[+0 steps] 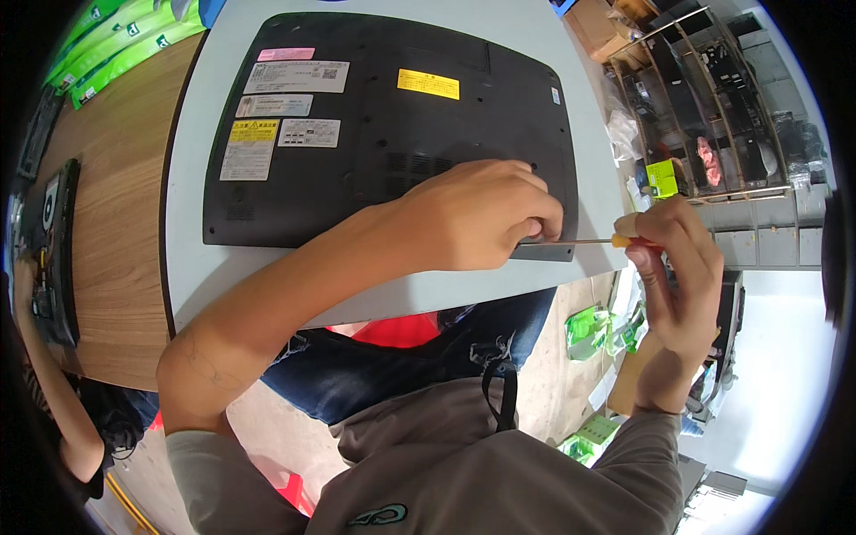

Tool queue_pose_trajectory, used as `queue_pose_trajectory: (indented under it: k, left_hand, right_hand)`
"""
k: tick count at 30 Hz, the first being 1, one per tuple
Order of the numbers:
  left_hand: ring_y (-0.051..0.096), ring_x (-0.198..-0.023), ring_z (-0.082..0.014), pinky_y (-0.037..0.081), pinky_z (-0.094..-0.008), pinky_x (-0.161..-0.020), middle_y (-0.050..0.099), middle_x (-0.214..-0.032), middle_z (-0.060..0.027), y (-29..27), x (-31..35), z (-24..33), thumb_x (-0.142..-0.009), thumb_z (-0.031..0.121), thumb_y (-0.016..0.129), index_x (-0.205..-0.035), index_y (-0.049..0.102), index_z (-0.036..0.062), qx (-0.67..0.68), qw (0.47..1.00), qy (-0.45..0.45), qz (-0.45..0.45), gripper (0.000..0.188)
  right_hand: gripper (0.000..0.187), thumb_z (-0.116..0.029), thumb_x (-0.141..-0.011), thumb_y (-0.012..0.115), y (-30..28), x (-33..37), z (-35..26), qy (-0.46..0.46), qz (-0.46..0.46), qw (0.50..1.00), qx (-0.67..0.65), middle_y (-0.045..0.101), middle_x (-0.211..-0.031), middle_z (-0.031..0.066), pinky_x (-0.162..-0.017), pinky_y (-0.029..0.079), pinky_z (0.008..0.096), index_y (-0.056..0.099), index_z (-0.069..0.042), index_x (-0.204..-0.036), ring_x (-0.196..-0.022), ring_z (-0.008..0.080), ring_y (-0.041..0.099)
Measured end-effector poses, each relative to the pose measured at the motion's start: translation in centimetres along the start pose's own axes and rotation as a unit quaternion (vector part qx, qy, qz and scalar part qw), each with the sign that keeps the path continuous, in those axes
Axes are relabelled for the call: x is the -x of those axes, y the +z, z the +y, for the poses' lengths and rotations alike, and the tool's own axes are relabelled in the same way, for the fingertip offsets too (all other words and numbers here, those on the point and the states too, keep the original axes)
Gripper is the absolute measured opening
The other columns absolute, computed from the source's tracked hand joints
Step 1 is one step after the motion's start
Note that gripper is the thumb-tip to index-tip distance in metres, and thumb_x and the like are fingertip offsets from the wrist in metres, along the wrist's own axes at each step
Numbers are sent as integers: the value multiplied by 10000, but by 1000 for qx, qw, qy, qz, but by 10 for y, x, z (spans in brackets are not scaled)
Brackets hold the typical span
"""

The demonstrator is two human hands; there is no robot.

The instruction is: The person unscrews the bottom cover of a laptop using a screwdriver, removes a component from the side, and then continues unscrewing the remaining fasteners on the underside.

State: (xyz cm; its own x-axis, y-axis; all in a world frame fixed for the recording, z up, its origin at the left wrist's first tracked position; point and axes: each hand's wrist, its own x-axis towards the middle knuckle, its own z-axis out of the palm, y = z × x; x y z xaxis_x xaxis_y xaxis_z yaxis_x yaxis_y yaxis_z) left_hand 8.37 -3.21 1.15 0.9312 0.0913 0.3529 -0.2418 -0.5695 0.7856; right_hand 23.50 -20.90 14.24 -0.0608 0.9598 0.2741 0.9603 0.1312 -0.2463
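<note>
A black laptop (357, 192) lies upside down, its base with several labels facing up. My right hand (682, 267), off the laptop's right side, is closed around the yellow and red handle of a screwdriver (584, 242). The thin metal shaft runs left, nearly level, to the laptop's near right edge. There my left hand (486, 214) rests over the base with curled fingers, beside the shaft's end. Whatever those fingers pinch, if anything, is hidden, as is the screwdriver's tip.
The laptop sits on a pale grey table (201, 281). To the left, another person's arm (67, 406) reaches toward an opened device (58, 259) by a wooden tabletop (125, 214). Green packages (134, 49) lie far left. A wire rack (713, 116) with parts stands at right.
</note>
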Motion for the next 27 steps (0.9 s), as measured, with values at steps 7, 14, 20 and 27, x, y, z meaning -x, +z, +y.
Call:
queue_pose_trajectory:
  k: [7,14,20,27]
  left_hand:
    - [626,-1014,-299,477,-461,-956,720,-963,-86,-1,1,3,-939,50,633,-988,733,57,-9,1000,18,-18,112]
    - [636,-989,-295,478,-440,-945,733,-935,-86,-1,1,-2,-910,49,684,-983,753,64,36,999,10,-25,102]
    - [729,-893,-320,541,-418,-817,759,-878,-144,5,2,-3,-835,11,693,-913,766,19,16,998,45,31,107]
    - [722,-901,-316,534,-423,-818,754,-841,-124,8,3,-4,-842,25,703,-916,766,38,-6,998,47,48,98]
  right_hand:
    - [209,55,-797,739,-1,-3,-7,-22,-16,1000,-11,580,-898,126,-655,487,326,709,11,-999,-746,242,604]
    - [244,108,-744,713,-3,-1,-9,-29,-29,999,4,579,-917,123,-656,481,312,689,16,-968,-753,235,593]
    - [224,100,-750,690,0,3,-12,-14,-14,1000,4,579,-927,119,-653,468,305,682,18,-958,-745,229,580]
    - [195,88,-803,677,2,0,-8,-31,-6,999,32,588,-920,110,-675,467,310,675,10,-982,-765,227,585]
